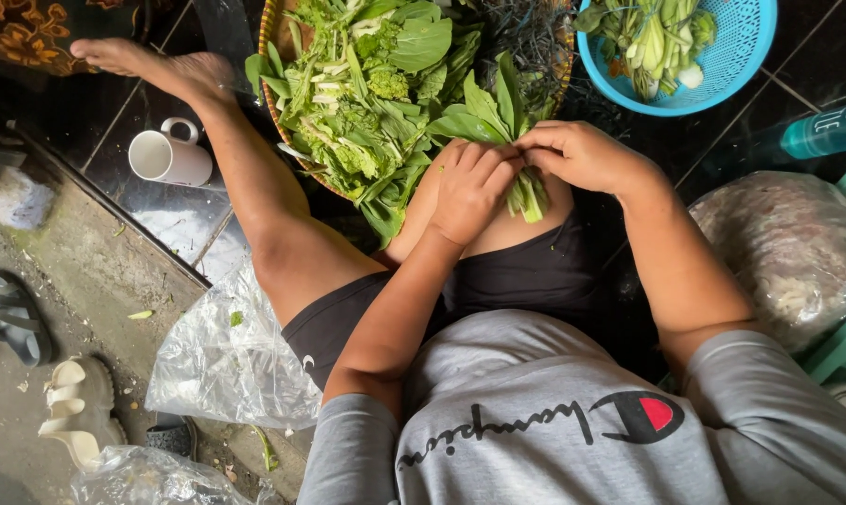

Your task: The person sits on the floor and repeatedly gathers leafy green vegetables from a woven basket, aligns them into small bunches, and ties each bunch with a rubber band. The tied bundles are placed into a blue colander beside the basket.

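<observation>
I sit on the floor and look down at my lap. My left hand (474, 192) and my right hand (582, 154) both grip one bunch of leafy greens (498, 117) over my knee; its pale stems (528, 196) hang below my fingers. Just beyond my hands a round woven tray (272, 93) holds a heap of loose green leaves (367, 84). My left leg stretches out to the left past the tray, the bare foot (152, 65) on the dark tiles.
A blue plastic colander (736, 65) with more greens sits at top right. A white mug (169, 157) stands on the tiles at left. Clear plastic bags (222, 355), a filled bag (797, 252), a teal bottle (830, 129) and sandals (77, 407) lie around me.
</observation>
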